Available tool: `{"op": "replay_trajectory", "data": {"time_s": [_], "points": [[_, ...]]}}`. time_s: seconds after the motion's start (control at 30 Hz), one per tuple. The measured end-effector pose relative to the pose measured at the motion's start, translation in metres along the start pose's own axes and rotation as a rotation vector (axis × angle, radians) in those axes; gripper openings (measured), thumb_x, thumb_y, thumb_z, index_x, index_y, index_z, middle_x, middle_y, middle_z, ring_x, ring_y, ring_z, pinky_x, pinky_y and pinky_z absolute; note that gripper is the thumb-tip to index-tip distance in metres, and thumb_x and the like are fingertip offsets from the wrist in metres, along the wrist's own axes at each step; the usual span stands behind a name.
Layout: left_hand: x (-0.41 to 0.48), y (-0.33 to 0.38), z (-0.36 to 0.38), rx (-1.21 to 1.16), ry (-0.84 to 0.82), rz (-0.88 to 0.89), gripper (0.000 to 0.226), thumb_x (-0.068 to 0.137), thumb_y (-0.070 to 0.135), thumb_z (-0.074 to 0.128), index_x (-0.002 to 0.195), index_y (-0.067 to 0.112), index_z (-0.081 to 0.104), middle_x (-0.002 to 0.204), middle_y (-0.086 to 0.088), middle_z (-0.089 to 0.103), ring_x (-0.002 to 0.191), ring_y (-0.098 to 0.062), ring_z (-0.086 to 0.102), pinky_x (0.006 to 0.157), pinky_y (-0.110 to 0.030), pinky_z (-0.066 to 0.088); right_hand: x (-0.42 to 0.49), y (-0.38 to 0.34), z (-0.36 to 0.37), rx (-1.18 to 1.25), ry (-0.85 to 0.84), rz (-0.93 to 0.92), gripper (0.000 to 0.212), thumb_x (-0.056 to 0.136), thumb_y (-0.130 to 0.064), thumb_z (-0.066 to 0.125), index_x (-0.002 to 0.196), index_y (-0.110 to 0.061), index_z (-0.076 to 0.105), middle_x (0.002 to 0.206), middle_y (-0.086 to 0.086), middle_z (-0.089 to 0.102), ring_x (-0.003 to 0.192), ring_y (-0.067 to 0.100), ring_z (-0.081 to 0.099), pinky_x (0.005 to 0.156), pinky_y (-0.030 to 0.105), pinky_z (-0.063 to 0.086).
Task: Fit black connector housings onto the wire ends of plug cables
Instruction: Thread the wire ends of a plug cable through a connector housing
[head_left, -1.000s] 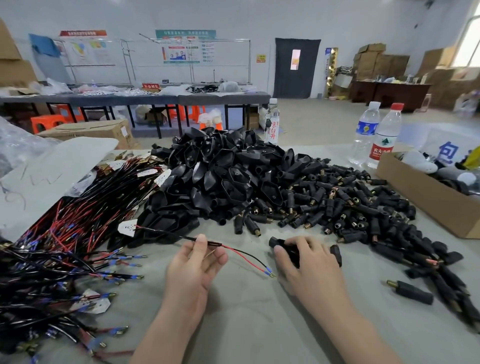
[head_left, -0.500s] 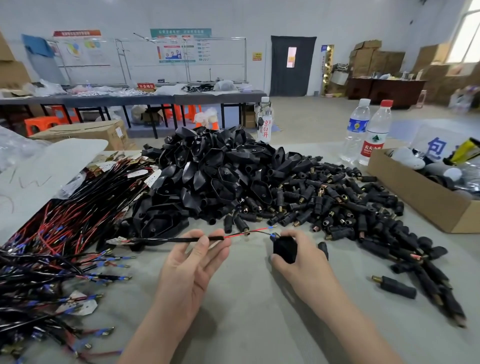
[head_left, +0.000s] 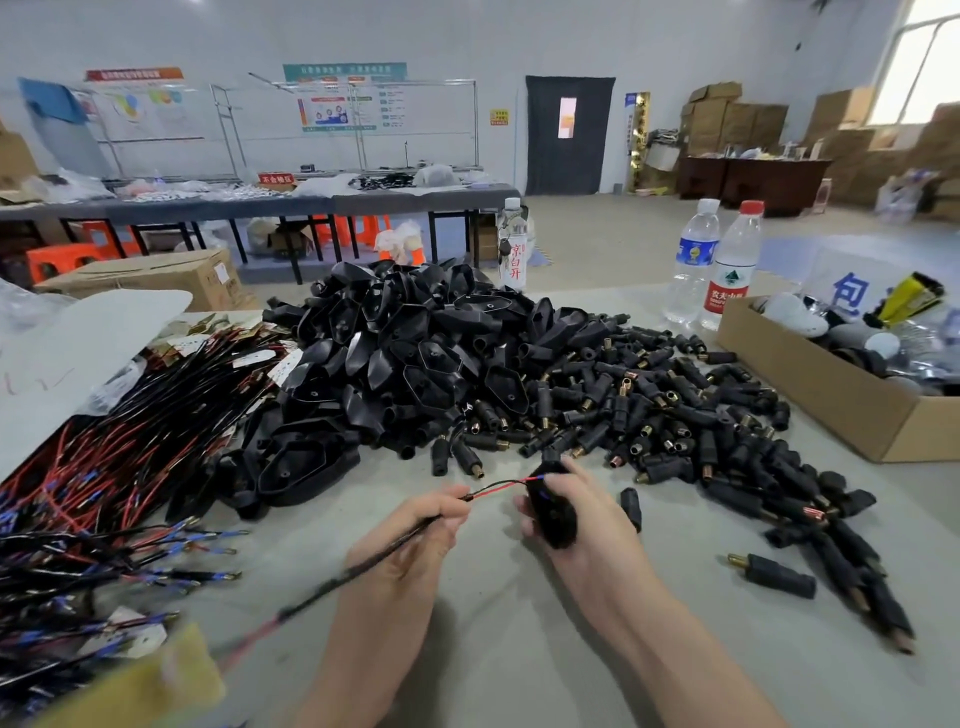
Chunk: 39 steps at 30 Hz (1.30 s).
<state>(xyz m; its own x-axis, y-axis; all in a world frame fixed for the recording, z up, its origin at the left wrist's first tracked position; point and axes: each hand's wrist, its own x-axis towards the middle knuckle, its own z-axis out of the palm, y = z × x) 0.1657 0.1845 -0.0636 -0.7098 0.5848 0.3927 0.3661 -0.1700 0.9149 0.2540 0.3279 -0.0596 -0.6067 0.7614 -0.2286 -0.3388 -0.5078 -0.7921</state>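
Head view showed, nearest the person, the left hand (head_left: 410, 540) pinching a black plug cable (head_left: 374, 564) between thumb and fingers, just behind the point where its red and black wire ends (head_left: 496, 487) came out. The cable's tail ran down and left across the grey desk (head_left: 519, 654), blurred. The right hand (head_left: 587, 530) was curled round a black connector housing (head_left: 551, 514), held just above the desk, and the wire tips met the housing's upper end; whether they had gone inside could not be told.

A short black barrel connector (head_left: 631, 508) lay just beside the right hand, and another with a brass tip (head_left: 774, 575) lay apart to the right. To the left, a loose bundle of cables (head_left: 104, 493) with red leads and blue-sleeved ends spread across the desk.

Behind the hands rose a heap of housings (head_left: 415, 358), with a wide scatter of barrel connectors (head_left: 649, 405) on its right side. An open cardboard box (head_left: 831, 400) stood at the desk's right edge, and two water bottles (head_left: 717, 265) stood side by side behind it.

Farther off were long work tables (head_left: 260, 200), orange stools (head_left: 57, 260), a dark door (head_left: 569, 135) and stacked cartons (head_left: 727, 119).
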Motion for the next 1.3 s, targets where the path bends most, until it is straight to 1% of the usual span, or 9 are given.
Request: {"op": "replay_trajectory", "data": {"time_s": [0.13, 0.27, 0.47, 0.53, 0.7, 0.83, 1.0, 1.07, 1.3], "points": [[0.002, 0.004, 0.001, -0.056, 0.032, -0.009, 0.031, 0.088, -0.004, 0.065, 0.083, 0.023, 0.079, 0.104, 0.008, 0.076, 0.087, -0.001, 0.07, 0.079, -0.013, 0.054, -0.002, 0.002, 0.0, 0.258, -0.01, 0.125, 0.021, 0.103, -0.016, 0.044, 0.101, -0.003, 0.061, 0.071, 0.01, 0.07, 0.082, 0.026, 0.066, 0.074, 0.036, 0.05], [0.0, 0.002, -0.003, -0.023, 0.003, -0.118, 0.026, 0.088, 0.018, 0.072, 0.094, 0.042, 0.078, 0.095, 0.016, 0.076, 0.092, 0.002, 0.07, 0.076, -0.004, 0.047, -0.008, 0.004, 0.002, 0.272, -0.033, 0.172, 0.027, 0.104, -0.016, 0.042, 0.115, -0.002, 0.061, 0.09, 0.013, 0.072, 0.093, 0.027, 0.065, 0.082, 0.039, 0.049], [0.002, 0.0, -0.005, 0.031, 0.027, -0.128, 0.025, 0.088, 0.022, 0.073, 0.096, 0.045, 0.077, 0.088, 0.016, 0.075, 0.086, 0.002, 0.07, 0.074, -0.005, 0.048, -0.007, 0.006, 0.0, 0.334, -0.082, 0.205, 0.038, 0.092, -0.015, 0.053, 0.125, 0.002, 0.056, 0.103, 0.019, 0.062, 0.101, 0.031, 0.057, 0.098, 0.047, 0.044], [0.003, -0.001, -0.005, 0.031, 0.047, -0.134, 0.023, 0.088, 0.025, 0.073, 0.095, 0.046, 0.076, 0.087, 0.015, 0.075, 0.084, -0.002, 0.071, 0.073, -0.009, 0.051, -0.008, 0.004, -0.001, 0.349, -0.095, 0.202, 0.04, 0.083, -0.021, 0.058, 0.117, 0.0, 0.058, 0.104, 0.019, 0.062, 0.1, 0.032, 0.056, 0.098, 0.048, 0.043], [0.002, -0.007, -0.006, 0.082, 0.078, -0.157, 0.017, 0.083, 0.046, 0.071, 0.099, 0.05, 0.074, 0.076, 0.001, 0.072, 0.073, -0.024, 0.067, 0.073, -0.042, 0.058, -0.005, 0.005, -0.009, 0.359, -0.115, 0.199, 0.034, 0.103, -0.031, 0.044, 0.112, -0.003, 0.061, 0.104, 0.017, 0.066, 0.104, 0.035, 0.057, 0.106, 0.056, 0.039], [0.002, -0.006, -0.007, 0.015, 0.067, -0.159, 0.022, 0.075, 0.055, 0.067, 0.094, 0.047, 0.075, 0.082, 0.01, 0.075, 0.075, -0.007, 0.07, 0.068, -0.018, 0.056, -0.007, 0.006, -0.008, 0.298, -0.17, 0.152, 0.023, 0.1, -0.025, 0.049, 0.11, -0.007, 0.059, 0.093, 0.016, 0.065, 0.091, 0.032, 0.061, 0.101, 0.057, 0.045], [0.006, -0.006, -0.009, -0.077, 0.087, -0.215, 0.024, 0.075, 0.056, 0.063, 0.09, 0.042, 0.076, 0.084, 0.009, 0.076, 0.07, 0.001, 0.067, 0.059, -0.006, 0.046, -0.008, 0.005, -0.01, 0.258, -0.242, 0.114, 0.024, 0.089, -0.021, 0.056, 0.109, -0.008, 0.06, 0.103, 0.017, 0.063, 0.098, 0.034, 0.06, 0.098, 0.063, 0.045], [0.007, -0.009, -0.011, -0.098, 0.095, -0.211, 0.023, 0.077, 0.054, 0.064, 0.091, 0.041, 0.077, 0.086, 0.006, 0.077, 0.069, -0.003, 0.067, 0.063, -0.011, 0.05, -0.008, 0.005, -0.01, 0.275, -0.259, 0.117, 0.029, 0.086, -0.019, 0.058, 0.112, -0.007, 0.062, 0.107, 0.018, 0.066, 0.096, 0.034, 0.066, 0.093, 0.061, 0.051], [0.014, -0.024, -0.018, -0.133, 0.178, -0.249, 0.021, 0.083, 0.053, 0.067, 0.092, 0.038, 0.079, 0.093, 0.001, 0.077, 0.08, -0.02, 0.07, 0.087, -0.054, 0.057, -0.015, 0.004, -0.007, 0.316, -0.285, 0.18, 0.021, 0.096, -0.01, 0.05, 0.112, -0.013, 0.065, 0.117, 0.023, 0.068, 0.102, 0.037, 0.07, 0.074, 0.053, 0.058]]}}
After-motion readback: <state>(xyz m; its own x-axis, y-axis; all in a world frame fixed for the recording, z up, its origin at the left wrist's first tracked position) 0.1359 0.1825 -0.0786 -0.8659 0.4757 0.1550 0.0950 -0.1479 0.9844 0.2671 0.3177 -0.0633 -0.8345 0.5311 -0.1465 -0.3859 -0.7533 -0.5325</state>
